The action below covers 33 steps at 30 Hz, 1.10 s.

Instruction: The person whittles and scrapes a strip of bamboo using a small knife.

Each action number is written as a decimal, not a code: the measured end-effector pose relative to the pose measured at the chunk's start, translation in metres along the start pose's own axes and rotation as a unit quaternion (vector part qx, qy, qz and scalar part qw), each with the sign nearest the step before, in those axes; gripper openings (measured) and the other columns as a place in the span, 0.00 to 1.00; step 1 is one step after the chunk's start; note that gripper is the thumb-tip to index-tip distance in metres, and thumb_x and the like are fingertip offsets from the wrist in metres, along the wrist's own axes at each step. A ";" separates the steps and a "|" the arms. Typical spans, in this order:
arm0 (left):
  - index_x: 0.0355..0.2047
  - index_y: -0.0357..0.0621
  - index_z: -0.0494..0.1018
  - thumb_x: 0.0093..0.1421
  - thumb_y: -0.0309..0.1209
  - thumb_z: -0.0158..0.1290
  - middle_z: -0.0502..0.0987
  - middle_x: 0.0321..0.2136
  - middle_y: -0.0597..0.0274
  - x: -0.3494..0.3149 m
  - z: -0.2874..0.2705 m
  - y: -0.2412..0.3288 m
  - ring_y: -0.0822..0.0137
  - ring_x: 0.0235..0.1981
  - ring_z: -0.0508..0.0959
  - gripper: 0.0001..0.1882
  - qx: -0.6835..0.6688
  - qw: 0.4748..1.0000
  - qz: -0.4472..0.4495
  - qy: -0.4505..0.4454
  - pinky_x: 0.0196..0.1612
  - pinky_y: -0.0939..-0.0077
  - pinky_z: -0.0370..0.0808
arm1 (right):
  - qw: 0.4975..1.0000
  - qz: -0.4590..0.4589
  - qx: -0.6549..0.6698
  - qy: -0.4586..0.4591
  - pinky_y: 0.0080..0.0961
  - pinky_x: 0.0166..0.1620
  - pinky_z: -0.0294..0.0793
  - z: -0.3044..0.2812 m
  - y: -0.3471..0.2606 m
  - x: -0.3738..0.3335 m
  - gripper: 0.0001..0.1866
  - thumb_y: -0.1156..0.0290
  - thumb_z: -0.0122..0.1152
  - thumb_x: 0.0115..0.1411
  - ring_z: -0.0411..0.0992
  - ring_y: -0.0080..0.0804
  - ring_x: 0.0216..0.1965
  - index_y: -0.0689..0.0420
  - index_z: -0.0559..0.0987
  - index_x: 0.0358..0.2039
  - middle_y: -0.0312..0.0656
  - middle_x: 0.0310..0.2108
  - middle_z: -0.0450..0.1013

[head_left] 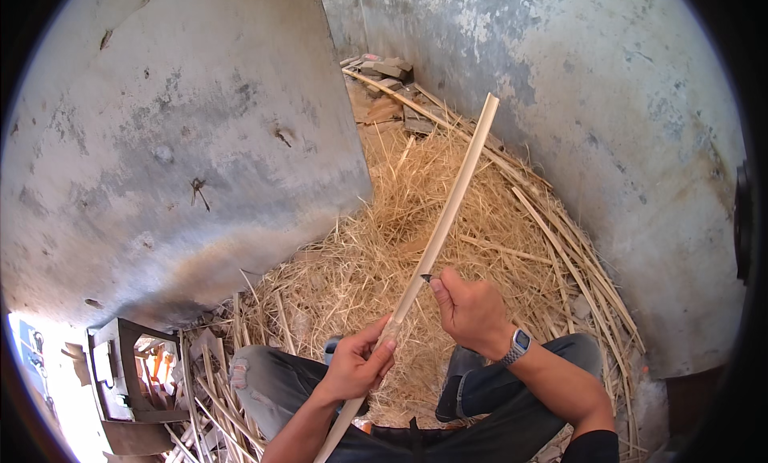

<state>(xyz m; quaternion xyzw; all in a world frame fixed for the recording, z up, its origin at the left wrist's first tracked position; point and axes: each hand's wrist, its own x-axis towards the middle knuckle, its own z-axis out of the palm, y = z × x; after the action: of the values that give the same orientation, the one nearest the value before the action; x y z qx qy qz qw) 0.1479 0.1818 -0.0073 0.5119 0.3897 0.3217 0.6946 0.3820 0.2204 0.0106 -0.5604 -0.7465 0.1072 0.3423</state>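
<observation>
A long, pale split bamboo strip point(454, 203) runs slantwise from my lap up toward the far wall, its hollow side partly turned up. My left hand point(358, 365) is closed around its lower part, just above my lap. My right hand point(472, 311) is a fist around a small knife, whose handle is hidden in the fingers. Only the dark, pointed blade point(426, 277) shows, at the strip's edge about midway along; whether it touches the wood I cannot tell. A watch point(520, 343) sits on my right wrist.
Shavings point(408, 183) cover the ground between and beyond my bent legs. Long bamboo strips point(572, 251) lie along the right wall point(624, 143). A grey slab-like wall point(200, 143) stands at the left, with a metal frame point(120, 383) below it. Broken bricks point(390, 67) lie at the back.
</observation>
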 end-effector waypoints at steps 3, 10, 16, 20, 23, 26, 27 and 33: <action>0.71 0.44 0.59 0.74 0.28 0.47 0.67 0.18 0.70 0.009 0.001 0.002 0.81 0.13 0.64 0.27 -0.014 1.000 0.009 0.003 0.16 0.85 0.64 | 0.999 -0.019 0.010 -0.045 0.45 0.17 0.65 0.001 -0.014 -0.009 0.14 0.64 0.54 0.71 0.70 0.51 0.14 0.55 0.70 0.28 0.48 0.11 0.66; 0.71 0.44 0.60 0.74 0.30 0.47 0.67 0.17 0.70 0.011 -0.002 0.011 0.81 0.12 0.64 0.26 -0.068 0.997 -0.019 0.014 0.16 0.86 0.64 | 0.997 -0.015 0.065 -0.045 0.45 0.17 0.65 0.011 -0.028 -0.011 0.15 0.63 0.55 0.71 0.70 0.52 0.14 0.56 0.70 0.28 0.50 0.14 0.68; 0.71 0.45 0.60 0.74 0.30 0.47 0.68 0.18 0.69 0.008 0.000 0.013 0.82 0.13 0.65 0.26 -0.089 0.996 0.001 -0.002 0.16 0.86 0.64 | 0.955 0.027 0.263 -0.133 0.39 0.19 0.63 0.004 -0.021 -0.004 0.16 0.60 0.55 0.71 0.68 0.43 0.13 0.58 0.74 0.29 0.47 0.13 0.67; 0.70 0.45 0.61 0.73 0.31 0.50 0.71 0.19 0.70 0.004 0.006 0.013 0.82 0.16 0.67 0.27 -0.014 0.999 -0.007 0.029 0.19 0.87 0.66 | 0.961 0.079 0.249 -0.090 0.30 0.20 0.60 -0.007 -0.023 0.004 0.17 0.59 0.61 0.67 0.63 0.29 0.14 0.60 0.78 0.29 0.40 0.13 0.65; 0.69 0.43 0.64 0.72 0.30 0.52 0.74 0.21 0.69 0.008 0.005 0.002 0.81 0.19 0.72 0.26 0.082 0.994 0.037 0.059 0.24 0.84 0.70 | 0.960 0.087 0.248 -0.093 0.27 0.20 0.58 -0.006 -0.027 0.004 0.17 0.62 0.65 0.65 0.60 0.22 0.16 0.61 0.76 0.26 0.36 0.13 0.64; 0.69 0.45 0.65 0.72 0.30 0.52 0.75 0.20 0.71 0.012 0.004 -0.006 0.83 0.17 0.69 0.26 0.171 0.979 0.082 0.078 0.21 0.85 0.67 | 0.948 0.112 0.281 -0.095 0.24 0.21 0.56 -0.003 -0.031 0.002 0.18 0.65 0.66 0.64 0.58 0.18 0.17 0.62 0.74 0.23 0.33 0.13 0.62; 0.69 0.45 0.65 0.72 0.30 0.52 0.75 0.20 0.71 0.012 0.004 -0.006 0.83 0.17 0.69 0.26 0.170 0.979 0.079 0.077 0.21 0.85 0.67 | 0.940 0.129 0.297 -0.104 0.24 0.21 0.56 -0.002 -0.031 0.002 0.17 0.66 0.66 0.64 0.58 0.17 0.17 0.62 0.74 0.23 0.33 0.13 0.63; 0.67 0.38 0.66 0.71 0.29 0.53 0.77 0.21 0.66 0.007 0.007 0.004 0.80 0.22 0.75 0.25 0.144 0.985 0.056 0.076 0.27 0.82 0.73 | 0.942 0.103 0.311 -0.077 0.21 0.21 0.55 0.005 -0.023 -0.005 0.12 0.69 0.67 0.61 0.57 0.14 0.17 0.61 0.76 0.26 0.29 0.14 0.62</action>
<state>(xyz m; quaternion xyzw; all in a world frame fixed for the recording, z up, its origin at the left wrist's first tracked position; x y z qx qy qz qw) 0.1570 0.1856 -0.0040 0.6017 0.4545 0.3386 0.5628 0.3618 0.2091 0.0174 -0.4895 -0.6383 0.4119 0.4281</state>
